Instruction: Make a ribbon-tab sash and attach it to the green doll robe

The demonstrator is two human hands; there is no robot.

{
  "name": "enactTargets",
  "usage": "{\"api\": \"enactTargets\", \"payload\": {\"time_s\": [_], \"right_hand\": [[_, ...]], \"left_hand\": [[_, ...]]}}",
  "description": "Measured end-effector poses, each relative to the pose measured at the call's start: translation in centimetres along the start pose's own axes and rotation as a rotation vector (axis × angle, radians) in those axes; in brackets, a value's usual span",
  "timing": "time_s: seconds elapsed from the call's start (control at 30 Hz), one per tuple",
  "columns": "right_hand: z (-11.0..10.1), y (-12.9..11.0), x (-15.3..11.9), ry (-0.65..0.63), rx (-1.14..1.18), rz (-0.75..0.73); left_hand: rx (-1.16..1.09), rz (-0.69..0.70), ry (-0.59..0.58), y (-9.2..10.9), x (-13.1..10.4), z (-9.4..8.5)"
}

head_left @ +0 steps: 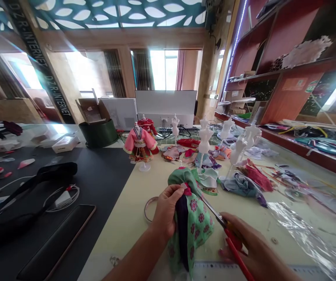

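Between the thumb and fingers of my left hand is a small green doll dress with pink flowers and a dark purple strip. Bright pink fabric shows at its upper part, close to my fingertips. My right hand grips red-handled scissors, whose metal blades point up and left to the dress's right edge. Whether the blades touch the cloth I cannot tell. A roll of tape lies partly behind my left hand. Below the dress, a ruler runs along the table's near side.
Several white mini mannequins stand behind, one dressed in a pink robe. Fabric pieces and clear plastic wrap lie to the right. A phone and a black strap lie on the dark mat at left.
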State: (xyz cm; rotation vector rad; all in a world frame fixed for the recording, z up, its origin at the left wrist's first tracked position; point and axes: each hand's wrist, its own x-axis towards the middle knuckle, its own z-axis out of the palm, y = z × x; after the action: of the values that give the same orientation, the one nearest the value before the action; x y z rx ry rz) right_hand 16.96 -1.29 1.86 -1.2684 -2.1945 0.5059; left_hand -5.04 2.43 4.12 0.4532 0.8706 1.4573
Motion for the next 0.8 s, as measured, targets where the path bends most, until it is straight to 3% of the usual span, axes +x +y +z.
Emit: {"api": "enactTargets", "payload": {"time_s": [0.2,0.8], "right_hand": [[1.5,-0.5,1.9,0.073,-0.203,-0.112],[1.8,-1.3,2.9,0.146,-0.327,-0.217]], "left_hand": [[-0.039,-0.036,-0.019,-0.3,-0.1,0.2],[-0.076,-0.04,-0.047,-0.3,-0.1,0.2]]}}
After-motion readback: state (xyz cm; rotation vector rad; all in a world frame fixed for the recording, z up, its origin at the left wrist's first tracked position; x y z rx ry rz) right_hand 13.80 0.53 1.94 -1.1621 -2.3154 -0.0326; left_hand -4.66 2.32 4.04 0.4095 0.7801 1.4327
